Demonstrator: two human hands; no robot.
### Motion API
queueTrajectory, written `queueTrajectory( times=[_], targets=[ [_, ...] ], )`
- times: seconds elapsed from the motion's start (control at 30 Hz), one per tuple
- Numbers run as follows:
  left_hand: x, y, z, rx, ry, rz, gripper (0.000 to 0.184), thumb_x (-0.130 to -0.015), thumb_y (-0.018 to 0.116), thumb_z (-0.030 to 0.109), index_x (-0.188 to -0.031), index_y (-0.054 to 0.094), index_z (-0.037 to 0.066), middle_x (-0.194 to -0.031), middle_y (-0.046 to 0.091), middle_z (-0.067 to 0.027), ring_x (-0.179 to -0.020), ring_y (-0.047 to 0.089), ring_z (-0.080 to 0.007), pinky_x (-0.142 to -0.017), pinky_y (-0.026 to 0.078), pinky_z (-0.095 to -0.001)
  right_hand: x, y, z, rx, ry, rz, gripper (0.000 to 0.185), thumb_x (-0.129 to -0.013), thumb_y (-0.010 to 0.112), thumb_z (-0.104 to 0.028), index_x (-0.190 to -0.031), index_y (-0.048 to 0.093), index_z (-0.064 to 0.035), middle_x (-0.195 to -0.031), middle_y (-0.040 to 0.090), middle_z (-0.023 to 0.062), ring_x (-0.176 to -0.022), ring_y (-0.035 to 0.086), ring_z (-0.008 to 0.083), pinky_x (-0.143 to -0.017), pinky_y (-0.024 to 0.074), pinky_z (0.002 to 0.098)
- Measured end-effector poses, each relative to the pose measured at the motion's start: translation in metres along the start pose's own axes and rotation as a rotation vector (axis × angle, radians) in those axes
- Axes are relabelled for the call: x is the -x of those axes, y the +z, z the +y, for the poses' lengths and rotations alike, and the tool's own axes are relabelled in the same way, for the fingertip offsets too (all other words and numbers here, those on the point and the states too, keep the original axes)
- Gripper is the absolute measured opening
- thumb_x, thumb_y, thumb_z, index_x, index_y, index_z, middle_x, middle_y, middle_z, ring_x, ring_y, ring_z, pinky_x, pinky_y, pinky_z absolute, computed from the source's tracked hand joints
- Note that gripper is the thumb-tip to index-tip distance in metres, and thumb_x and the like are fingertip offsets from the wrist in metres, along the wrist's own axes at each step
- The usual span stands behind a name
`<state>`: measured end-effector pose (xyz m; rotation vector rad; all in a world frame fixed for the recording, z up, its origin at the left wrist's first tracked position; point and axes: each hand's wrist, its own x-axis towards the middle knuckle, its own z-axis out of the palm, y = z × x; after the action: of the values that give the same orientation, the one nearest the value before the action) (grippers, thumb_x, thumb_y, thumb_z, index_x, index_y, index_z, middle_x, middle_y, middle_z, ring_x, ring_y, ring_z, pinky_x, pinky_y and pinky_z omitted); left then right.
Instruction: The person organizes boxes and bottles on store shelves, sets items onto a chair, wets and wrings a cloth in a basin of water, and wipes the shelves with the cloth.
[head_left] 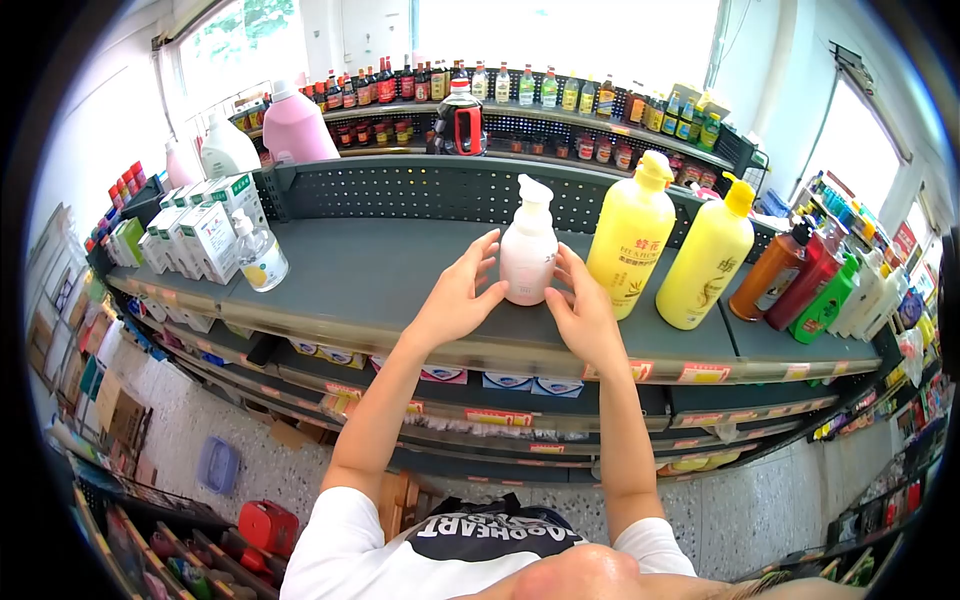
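Note:
A pale pink pump bottle [528, 255] stands upright on the top shelf, between my two hands. On its left is my left hand [462, 295], open with fingers spread and the thumb tip close to the bottle's lower side. My right hand [585, 312] flanks the other side, also open, its thumb and fingertips at the bottle's edge. Whether either hand presses on it, I cannot tell. Just right of the pink bottle stands a large yellow pump bottle [630, 240], with a second yellow bottle [705, 255] beside it.
A clear pump bottle [260, 255] and several white-green boxes [205, 240] occupy the shelf's left part. Amber, red and green bottles [825, 298] line the right end. A perforated back panel [400, 190] rises behind; price tags [705, 373] run along the front edge.

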<state>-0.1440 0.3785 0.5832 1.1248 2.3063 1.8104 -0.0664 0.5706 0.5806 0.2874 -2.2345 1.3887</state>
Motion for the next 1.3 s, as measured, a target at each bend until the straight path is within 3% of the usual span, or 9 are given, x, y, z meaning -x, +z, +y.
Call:
queueTrajectory(
  times=[0.23, 0.27, 0.67, 0.77, 0.97, 1.17, 1.3],
  targets=[
    [0.0036, 0.001, -0.0007, 0.042, 0.056, -0.056, 0.072, -0.091, 0.06, 0.002, -0.153, 0.025, 0.009, -0.144, 0.045, -0.0247, -0.132, 0.048, -0.0348, -0.111, 0.039, -0.0449, 0.0012, 0.0054, 0.0027, 0.06, -0.046, 0.032, 0.062, -0.09, 0.058, -0.003, -0.146, 0.033, 0.0041, -0.135, 0.054, 0.0243, -0.125, 0.054, 0.0367, -0.097, 0.0462, 0.0399],
    [0.0033, 0.0015, -0.0055, -0.027, 0.108, -0.029, 0.074, -0.09, 0.062, 0.006, -0.153, 0.025, 0.009, -0.142, 0.05, -0.0238, -0.125, 0.056, -0.0394, -0.104, 0.044, -0.0461, 0.0008, 0.0056, 0.0027, 0.061, -0.062, 0.03, 0.063, -0.09, 0.059, -0.004, -0.146, 0.032, 0.0049, -0.135, 0.054, 0.0249, -0.123, 0.055, 0.0366, -0.096, 0.0469, 0.0405],
    [0.0037, 0.0011, -0.0014, -0.056, 0.119, -0.03, 0.074, -0.089, 0.061, 0.004, -0.153, 0.025, 0.006, -0.141, 0.049, -0.0251, -0.128, 0.052, -0.0371, -0.102, 0.047, -0.0427, 0.0012, 0.0057, 0.0001, 0.101, -0.078, 0.029, 0.063, -0.091, 0.061, -0.007, -0.146, 0.032, 0.006, -0.136, 0.052, 0.0266, -0.121, 0.056, 0.0389, -0.093, 0.0489, 0.0404],
    [0.004, 0.0015, -0.0015, -0.046, 0.111, -0.028, 0.075, -0.088, 0.061, 0.003, -0.153, 0.024, 0.004, -0.142, 0.048, -0.0255, -0.128, 0.052, -0.0365, -0.103, 0.046, -0.0434, 0.0009, 0.0048, -0.0033, 0.095, -0.032, 0.008, 0.064, -0.09, 0.059, -0.001, -0.148, 0.031, 0.0026, -0.14, 0.051, 0.0204, -0.129, 0.052, 0.0326, -0.099, 0.0503, 0.0425],
    [0.0045, 0.0005, -0.0012, -0.03, 0.125, -0.036, 0.075, -0.088, 0.06, 0.001, -0.153, 0.023, 0.004, -0.142, 0.048, -0.0252, -0.129, 0.052, -0.0369, -0.106, 0.045, -0.0445, 0.0012, 0.0063, 0.0013, 0.102, -0.07, 0.024, 0.065, -0.091, 0.061, -0.006, -0.147, 0.031, 0.0053, -0.139, 0.05, 0.0261, -0.122, 0.055, 0.0395, -0.095, 0.049, 0.0424],
    [0.0049, -0.0014, -0.0007, -0.029, 0.147, -0.056, 0.078, -0.087, 0.06, 0.0, -0.154, 0.022, 0.005, -0.141, 0.049, -0.0246, -0.128, 0.052, -0.0367, -0.107, 0.044, -0.0446, 0.0015, 0.0055, 0.0011, 0.098, -0.084, 0.011, 0.068, -0.089, 0.061, -0.004, -0.148, 0.029, 0.0059, -0.138, 0.05, 0.0261, -0.121, 0.056, 0.0392, -0.094, 0.0495, 0.042],
    [0.0051, -0.0027, 0.0035, -0.027, 0.135, -0.063, 0.08, -0.086, 0.061, -0.001, -0.155, 0.021, 0.005, -0.142, 0.049, -0.0237, -0.128, 0.053, -0.0355, -0.107, 0.044, -0.0444, 0.0015, 0.0033, -0.0049, 0.101, -0.062, -0.007, 0.068, -0.087, 0.059, 0.003, -0.149, 0.03, 0.0047, -0.137, 0.052, 0.0249, -0.129, 0.052, 0.0355, -0.098, 0.0514, 0.0418]
  ],
)
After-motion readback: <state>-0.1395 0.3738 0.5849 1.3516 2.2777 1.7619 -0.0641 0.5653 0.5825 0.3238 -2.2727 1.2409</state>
